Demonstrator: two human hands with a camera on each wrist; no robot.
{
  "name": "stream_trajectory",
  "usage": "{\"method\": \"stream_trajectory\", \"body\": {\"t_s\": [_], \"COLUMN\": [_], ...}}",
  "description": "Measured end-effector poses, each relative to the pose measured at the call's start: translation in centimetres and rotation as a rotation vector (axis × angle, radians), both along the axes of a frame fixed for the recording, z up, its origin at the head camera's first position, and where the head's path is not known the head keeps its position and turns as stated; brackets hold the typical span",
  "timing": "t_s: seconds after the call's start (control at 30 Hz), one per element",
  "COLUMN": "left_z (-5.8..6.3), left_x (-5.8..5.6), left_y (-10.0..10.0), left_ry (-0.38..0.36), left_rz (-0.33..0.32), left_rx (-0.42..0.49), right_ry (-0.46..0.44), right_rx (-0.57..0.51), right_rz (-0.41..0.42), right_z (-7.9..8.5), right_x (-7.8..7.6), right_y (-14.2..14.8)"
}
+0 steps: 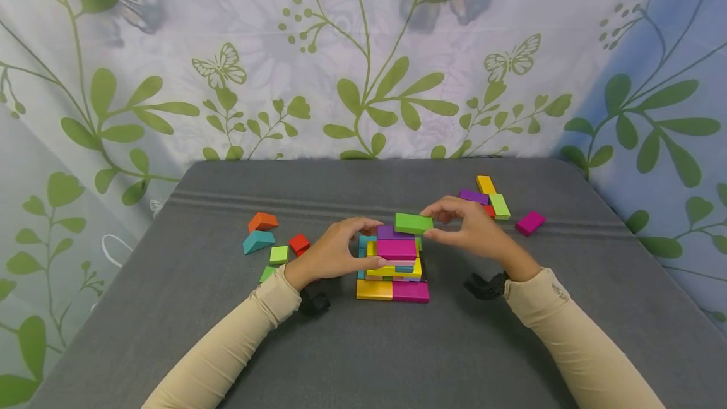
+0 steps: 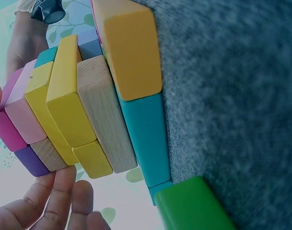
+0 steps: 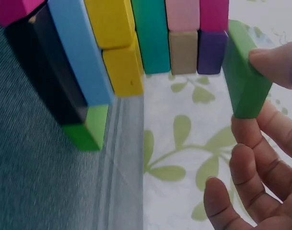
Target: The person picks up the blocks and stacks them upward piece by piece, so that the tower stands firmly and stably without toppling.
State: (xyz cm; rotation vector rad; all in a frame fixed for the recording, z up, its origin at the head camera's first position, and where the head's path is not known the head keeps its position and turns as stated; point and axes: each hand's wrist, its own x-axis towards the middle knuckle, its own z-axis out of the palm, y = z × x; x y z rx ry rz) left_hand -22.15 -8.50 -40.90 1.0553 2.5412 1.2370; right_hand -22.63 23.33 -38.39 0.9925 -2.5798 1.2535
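A stepped tower of coloured wooden blocks point(image 1: 396, 249) stands mid-table. Its upper layers include a purple block point(image 3: 212, 52), magenta blocks and yellow blocks. At its left side my left hand point(image 1: 332, 250) holds the upper layers between thumb and fingers. The left wrist view shows those fingers point(image 2: 64, 191) against the tower's back edge, by a plain wood block point(image 2: 49, 154). My right hand point(image 1: 471, 227) pinches a green block point(image 1: 413, 223) by its right end, over the tower's top. From the right wrist view, the green block lies close against the purple one; contact is unclear.
Loose blocks lie left of the tower: an orange one point(image 1: 263, 221), a teal triangle point(image 1: 258, 242), a red one point(image 1: 299, 243) and a light green one point(image 1: 279, 255). Farther right are a yellow block point(image 1: 486, 184), a magenta block point(image 1: 531, 223) and several others. A patterned curtain point(image 1: 255, 81) hangs behind.
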Motion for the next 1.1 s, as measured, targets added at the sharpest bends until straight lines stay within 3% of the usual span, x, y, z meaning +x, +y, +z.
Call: {"method": "stream_trajectory", "body": {"t_s": [0.57, 1.1], "left_z": [0.0, 0.0], "left_x": [-0.1, -0.1], "left_y": [0.0, 0.0], "left_ry": [-0.009, -0.018], "left_rz": [-0.029, -0.03], "left_rx": [0.013, 0.018], "right_ry": [-0.045, -0.081], "right_rx": [0.063, 0.066], "right_rz": [0.076, 0.084], "right_z": [0.6, 0.7], "right_x": [-0.3, -0.4], "right_y": [-2.6, -2.3]}}
